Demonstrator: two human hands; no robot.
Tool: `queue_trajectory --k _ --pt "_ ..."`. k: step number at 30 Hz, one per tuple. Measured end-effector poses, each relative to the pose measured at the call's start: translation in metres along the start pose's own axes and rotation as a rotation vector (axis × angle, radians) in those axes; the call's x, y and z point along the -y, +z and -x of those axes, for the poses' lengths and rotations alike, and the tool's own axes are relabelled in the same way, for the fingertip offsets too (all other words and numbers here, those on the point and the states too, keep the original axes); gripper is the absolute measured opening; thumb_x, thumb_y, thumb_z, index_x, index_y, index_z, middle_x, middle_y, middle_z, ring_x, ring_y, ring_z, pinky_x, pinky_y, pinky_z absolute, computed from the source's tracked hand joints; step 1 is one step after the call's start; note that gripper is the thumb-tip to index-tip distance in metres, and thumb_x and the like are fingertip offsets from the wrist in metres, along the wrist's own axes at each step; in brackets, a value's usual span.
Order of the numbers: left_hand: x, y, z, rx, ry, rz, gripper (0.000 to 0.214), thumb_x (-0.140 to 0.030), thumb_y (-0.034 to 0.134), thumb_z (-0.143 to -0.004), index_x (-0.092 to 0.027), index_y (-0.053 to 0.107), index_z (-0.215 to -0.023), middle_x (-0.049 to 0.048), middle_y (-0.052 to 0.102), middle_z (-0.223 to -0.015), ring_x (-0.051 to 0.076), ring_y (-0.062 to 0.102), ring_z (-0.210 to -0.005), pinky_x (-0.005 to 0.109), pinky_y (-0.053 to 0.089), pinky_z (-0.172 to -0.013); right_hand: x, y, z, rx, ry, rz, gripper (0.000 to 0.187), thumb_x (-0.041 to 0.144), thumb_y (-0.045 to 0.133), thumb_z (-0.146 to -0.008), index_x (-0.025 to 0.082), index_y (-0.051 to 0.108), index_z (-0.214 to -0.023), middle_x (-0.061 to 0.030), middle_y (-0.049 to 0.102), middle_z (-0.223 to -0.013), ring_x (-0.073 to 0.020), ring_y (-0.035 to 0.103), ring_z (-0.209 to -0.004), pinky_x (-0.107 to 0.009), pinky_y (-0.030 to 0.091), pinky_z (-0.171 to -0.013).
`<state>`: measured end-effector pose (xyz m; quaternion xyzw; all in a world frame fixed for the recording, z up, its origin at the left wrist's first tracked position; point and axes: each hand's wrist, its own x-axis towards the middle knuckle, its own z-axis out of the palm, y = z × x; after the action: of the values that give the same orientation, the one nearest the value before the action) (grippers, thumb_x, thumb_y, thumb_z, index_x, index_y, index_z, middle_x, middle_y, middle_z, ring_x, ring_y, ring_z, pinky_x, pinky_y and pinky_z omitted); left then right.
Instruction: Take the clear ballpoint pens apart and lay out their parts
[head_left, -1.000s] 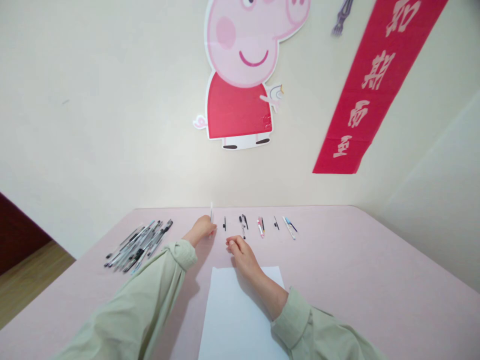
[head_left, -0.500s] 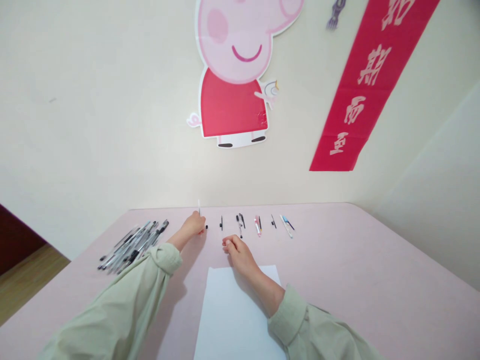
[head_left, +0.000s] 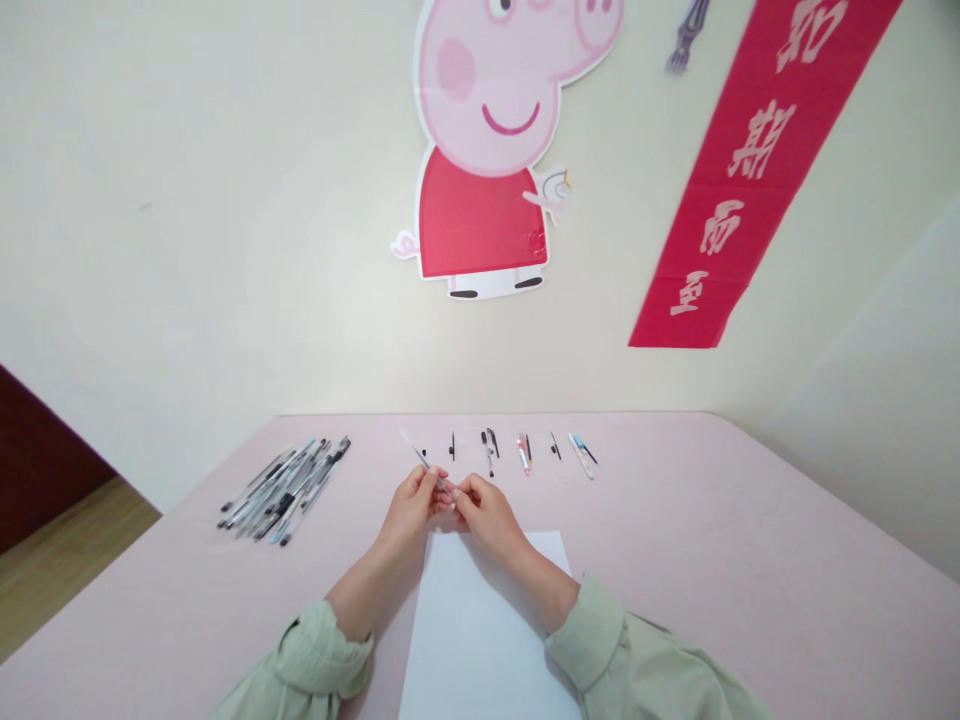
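My left hand (head_left: 412, 507) is closed on a slim, pale pen (head_left: 421, 456), its far end angled up and to the left over the table. My right hand (head_left: 487, 512) has its fingers pinched together at the near end of that pen, touching the left fingertips. What lies between the right fingers is hidden. Both hands hover near the top edge of a white sheet of paper (head_left: 487, 630). Beyond the pen, a small black piece (head_left: 424, 452) lies on the table.
A heap of pens (head_left: 281, 495) lies on the left of the pink table (head_left: 712, 560). Small groups of pens and pen parts form a row at the back, including black ones (head_left: 490, 452), pink ones (head_left: 523, 455) and blue-white ones (head_left: 580, 456). A wall stands behind.
My left hand has come back from the rear of the table toward me and rightward, carrying the pen to my right hand. The view has shifted slightly.
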<state>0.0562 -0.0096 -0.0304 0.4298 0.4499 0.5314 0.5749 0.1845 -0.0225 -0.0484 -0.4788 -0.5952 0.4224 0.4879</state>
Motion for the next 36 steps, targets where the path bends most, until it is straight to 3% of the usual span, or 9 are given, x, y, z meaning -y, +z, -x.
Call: queue_trajectory --k 5,8,14,16,19,25,36 --pt "0.002 -0.006 -0.001 -0.012 0.03 0.03 0.04 -0.05 0.064 -0.073 -0.014 0.06 -0.09 0.0039 0.067 -0.076 0.01 0.058 -0.059 0.023 0.046 -0.06 0.003 0.001 0.001 0.037 0.043 -0.074 0.012 0.028 0.055 -0.079 0.021 0.051 -0.071 0.0042 0.055 -0.06 -0.0123 0.053 -0.053 -0.023 0.04 -0.051" --pt "0.003 -0.009 -0.005 -0.016 0.056 0.027 0.039 -0.05 0.063 -0.075 -0.014 0.06 -0.091 0.004 0.067 -0.076 0.01 0.057 -0.058 0.022 0.045 -0.058 0.005 0.002 0.002 0.052 0.014 -0.005 0.006 0.021 0.053 -0.078 0.021 0.052 -0.072 0.0045 0.055 -0.058 -0.0125 0.053 -0.054 -0.023 0.039 -0.052" --pt "0.006 -0.034 -0.024 -0.417 0.299 -0.066 0.035 -0.052 0.052 -0.081 -0.018 0.058 -0.088 0.0016 0.066 -0.076 0.01 0.054 -0.058 0.022 0.045 -0.058 0.005 -0.006 0.001 0.03 0.008 0.373 0.009 0.015 0.055 -0.075 0.021 0.054 -0.068 0.0025 0.057 -0.064 -0.0139 0.053 -0.061 -0.024 0.035 -0.058" --pt "0.008 -0.043 -0.029 -0.472 0.315 -0.105 0.035 -0.052 0.049 -0.083 -0.019 0.058 -0.088 0.0008 0.064 -0.074 0.01 0.054 -0.058 0.022 0.045 -0.057 0.007 -0.011 0.0 0.007 0.006 0.42 0.012 0.013 0.056 -0.073 0.021 0.053 -0.064 0.0012 0.057 -0.069 -0.0143 0.052 -0.065 -0.024 0.033 -0.06" --pt "0.01 -0.047 -0.032 -0.462 0.305 -0.133 0.034 -0.051 0.049 -0.083 -0.018 0.058 -0.086 0.0005 0.063 -0.07 0.01 0.053 -0.056 0.021 0.044 -0.054 0.013 -0.018 -0.002 -0.046 0.003 0.494 0.011 0.014 0.055 -0.074 0.021 0.053 -0.065 0.0006 0.056 -0.072 -0.015 0.051 -0.068 -0.024 0.03 -0.06" --pt "0.01 -0.04 -0.028 -0.375 0.297 -0.166 0.033 -0.05 0.05 -0.082 -0.018 0.059 -0.085 0.0004 0.062 -0.067 0.01 0.051 -0.053 0.02 0.041 -0.048 0.025 -0.017 -0.016 -0.136 0.087 0.863 0.007 0.02 0.051 -0.079 0.022 0.057 -0.075 -0.003 0.064 -0.074 -0.0179 0.055 -0.067 -0.027 0.025 -0.055" --pt "0.012 -0.04 -0.027 -0.305 0.281 -0.219 0.035 -0.051 0.047 -0.084 -0.018 0.057 -0.085 0.0001 0.06 -0.067 0.009 0.05 -0.052 0.018 0.04 -0.046 0.017 0.038 -0.057 -0.115 0.102 0.934 0.013 0.018 0.052 -0.081 0.015 0.063 -0.087 -0.0186 0.069 -0.086 -0.027 0.065 -0.08 -0.033 0.036 -0.064"
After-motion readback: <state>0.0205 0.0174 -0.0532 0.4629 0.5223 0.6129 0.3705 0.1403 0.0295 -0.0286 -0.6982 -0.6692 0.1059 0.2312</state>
